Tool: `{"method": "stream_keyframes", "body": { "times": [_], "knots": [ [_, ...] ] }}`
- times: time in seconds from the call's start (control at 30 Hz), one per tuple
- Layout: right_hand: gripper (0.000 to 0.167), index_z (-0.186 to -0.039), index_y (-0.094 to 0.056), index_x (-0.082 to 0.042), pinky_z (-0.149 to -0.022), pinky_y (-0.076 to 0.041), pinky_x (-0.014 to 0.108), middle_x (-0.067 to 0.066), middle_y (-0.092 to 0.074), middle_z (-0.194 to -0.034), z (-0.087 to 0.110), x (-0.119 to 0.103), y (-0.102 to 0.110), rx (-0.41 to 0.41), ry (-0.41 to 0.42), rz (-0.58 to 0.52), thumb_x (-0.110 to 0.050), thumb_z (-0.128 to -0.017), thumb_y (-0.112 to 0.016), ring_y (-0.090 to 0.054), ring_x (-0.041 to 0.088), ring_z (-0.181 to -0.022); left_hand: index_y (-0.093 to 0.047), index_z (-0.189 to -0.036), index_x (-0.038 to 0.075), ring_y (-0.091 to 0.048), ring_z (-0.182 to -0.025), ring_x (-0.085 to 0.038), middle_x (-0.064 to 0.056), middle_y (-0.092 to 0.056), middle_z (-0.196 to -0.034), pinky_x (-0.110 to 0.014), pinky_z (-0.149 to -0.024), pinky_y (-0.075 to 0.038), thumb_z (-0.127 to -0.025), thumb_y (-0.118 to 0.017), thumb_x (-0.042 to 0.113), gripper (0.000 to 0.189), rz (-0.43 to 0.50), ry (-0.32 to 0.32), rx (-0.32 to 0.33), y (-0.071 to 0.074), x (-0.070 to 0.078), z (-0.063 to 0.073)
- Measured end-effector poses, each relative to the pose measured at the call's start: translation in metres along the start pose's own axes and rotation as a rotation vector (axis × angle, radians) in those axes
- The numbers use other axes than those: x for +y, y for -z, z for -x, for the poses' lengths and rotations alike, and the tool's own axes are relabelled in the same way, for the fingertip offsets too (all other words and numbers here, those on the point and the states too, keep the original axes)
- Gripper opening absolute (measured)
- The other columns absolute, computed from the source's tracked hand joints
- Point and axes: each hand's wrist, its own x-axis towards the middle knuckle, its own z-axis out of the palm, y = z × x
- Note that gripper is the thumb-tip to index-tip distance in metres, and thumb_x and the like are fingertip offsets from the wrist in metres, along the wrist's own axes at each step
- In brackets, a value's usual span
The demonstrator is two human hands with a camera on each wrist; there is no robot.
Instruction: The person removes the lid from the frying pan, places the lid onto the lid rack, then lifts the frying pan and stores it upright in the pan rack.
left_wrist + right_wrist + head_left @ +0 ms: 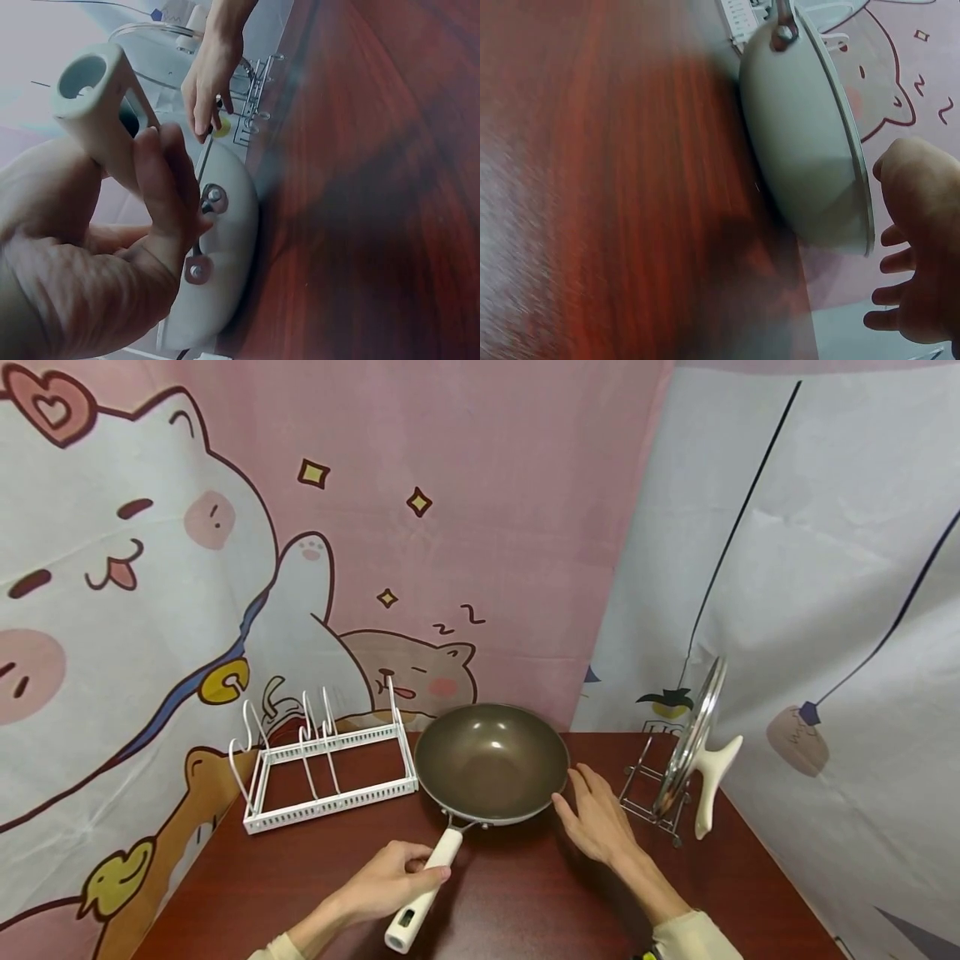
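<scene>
A wok (pixel 491 764) with a dark brown inside and a pale outside sits on the dark red table. Its white handle (pixel 423 893) points toward me. My left hand (pixel 386 881) holds this handle between thumb and fingers; the left wrist view shows the handle's hollow end (pixel 82 79) above the palm. At the wok's right rim is my right hand (pixel 596 814), fingers spread and fairly straight, fingertips right by the edge. In the right wrist view the wok's pale side (pixel 802 142) stands beside that hand (pixel 922 225), which grips nothing.
Left of the wok stands a white rack (pixel 330 772) with upright dividers. On the right, a wire rack (pixel 660 793) holds a glass lid (pixel 690 743) on edge, its white knob (pixel 716 781) facing right. A printed cartoon curtain (pixel 480 527) hangs behind the table (pixel 525 910).
</scene>
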Motion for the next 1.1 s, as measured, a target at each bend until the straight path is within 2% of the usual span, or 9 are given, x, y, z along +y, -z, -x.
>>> {"method": "stream_keyframes", "body": {
  "times": [0.13,0.47,0.73,0.97,1.1],
  "knots": [
    [0.065,-0.157,-0.057,0.007,-0.124,-0.047,0.069,0.031,-0.053,-0.168,0.004,-0.006,-0.003,-0.001,0.022,0.004,-0.039,-0.113,-0.066,-0.051,0.052,-0.157,-0.079,-0.117,0.003,-0.066,-0.071,-0.002,0.006,-0.074,-0.081,-0.021,-0.066,-0.055,-0.11,-0.072,0.03,0.028,0.005,0.003,0.003,-0.005,0.002,-0.001],
    [0.069,-0.156,-0.057,0.011,-0.124,-0.047,0.068,0.031,-0.055,-0.165,0.002,-0.012,-0.006,-0.011,0.026,0.029,-0.041,-0.112,-0.067,-0.051,0.049,-0.158,-0.078,-0.114,0.003,-0.058,-0.066,-0.002,0.006,-0.066,-0.075,-0.02,-0.062,-0.05,-0.109,-0.073,0.03,0.028,0.044,0.038,0.007,-0.014,0.004,-0.002],
    [0.069,-0.158,-0.054,0.012,-0.121,-0.05,0.069,0.03,-0.053,-0.169,-0.002,-0.01,-0.008,-0.032,0.017,0.029,-0.04,-0.113,-0.065,-0.051,0.048,-0.159,-0.076,-0.114,0.0,-0.059,-0.071,-0.002,0.005,-0.067,-0.08,-0.019,-0.066,-0.051,-0.111,-0.071,0.028,0.029,0.089,0.035,-0.01,-0.022,0.008,-0.002],
    [0.071,-0.161,-0.049,0.013,-0.121,-0.052,0.065,0.03,-0.048,-0.173,-0.008,-0.006,-0.008,-0.071,0.001,-0.029,-0.04,-0.114,-0.064,-0.058,0.05,-0.153,-0.073,-0.121,-0.003,-0.062,-0.071,-0.004,0.004,-0.068,-0.081,-0.022,-0.061,-0.052,-0.114,-0.067,0.025,0.03,0.182,0.059,-0.041,-0.027,0.01,-0.003],
    [0.073,-0.165,-0.045,0.01,-0.124,-0.05,0.065,0.028,-0.043,-0.177,-0.01,-0.003,-0.007,-0.105,-0.019,-0.081,-0.04,-0.115,-0.063,-0.055,0.05,-0.156,-0.073,-0.123,-0.003,-0.067,-0.072,-0.009,0.002,-0.071,-0.083,-0.025,-0.057,-0.056,-0.115,-0.066,0.026,0.031,0.23,0.079,-0.052,-0.03,0.009,-0.003]
  ]
}}
